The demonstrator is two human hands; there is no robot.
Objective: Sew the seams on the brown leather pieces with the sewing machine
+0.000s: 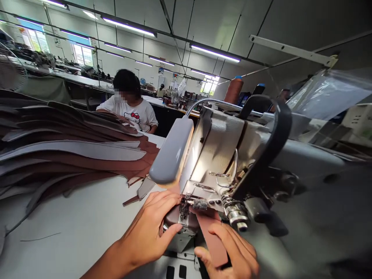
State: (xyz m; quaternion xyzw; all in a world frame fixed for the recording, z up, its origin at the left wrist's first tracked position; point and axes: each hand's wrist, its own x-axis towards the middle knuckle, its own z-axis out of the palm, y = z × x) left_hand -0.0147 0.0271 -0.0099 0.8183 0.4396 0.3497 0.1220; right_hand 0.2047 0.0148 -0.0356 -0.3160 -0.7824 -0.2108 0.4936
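Left hand (147, 228) closed on brown leather piece (173, 215) beside the sewing machine's presser foot (184, 209); right hand (229, 252) pinching leather strip (212, 240) between thumb and fingers.

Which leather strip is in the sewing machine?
The brown strip under the presser foot, between the left hand and right hand; the others lie stacked on the table.

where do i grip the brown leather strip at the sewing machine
Probably the brown leather strip at its free lower end, pinched flat from the near side, where the right hand sits: the far end runs in toward the presser foot, leaving only that flat tail open to the grip.
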